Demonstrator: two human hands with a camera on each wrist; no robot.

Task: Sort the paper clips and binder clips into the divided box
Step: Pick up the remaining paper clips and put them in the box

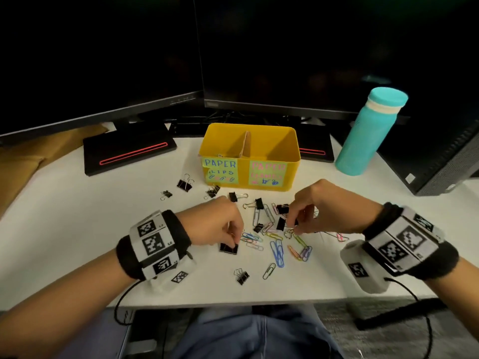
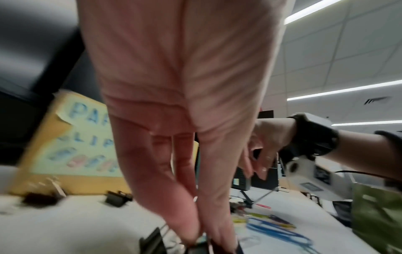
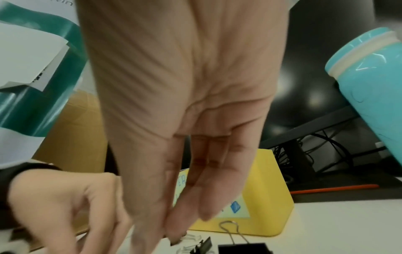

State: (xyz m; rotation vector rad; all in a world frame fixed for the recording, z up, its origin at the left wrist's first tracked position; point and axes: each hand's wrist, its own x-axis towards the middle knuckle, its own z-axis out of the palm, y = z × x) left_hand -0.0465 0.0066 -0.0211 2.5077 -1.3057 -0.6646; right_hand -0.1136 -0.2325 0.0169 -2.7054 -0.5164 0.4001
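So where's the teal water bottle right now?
In the head view, the teal water bottle stands upright at the back right of the white desk, right of the yellow divided box.

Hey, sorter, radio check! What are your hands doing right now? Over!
Left hand pinching a black binder clip on the desk. Right hand pinching another binder clip. Yellow divided box nearly empty. Path clear.

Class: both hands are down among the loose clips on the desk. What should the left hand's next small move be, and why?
Probably lift and carry it to the box: the left hand already pinches a black binder clip lying on the desk, and the yellow box's right-hand compartment looks empty.
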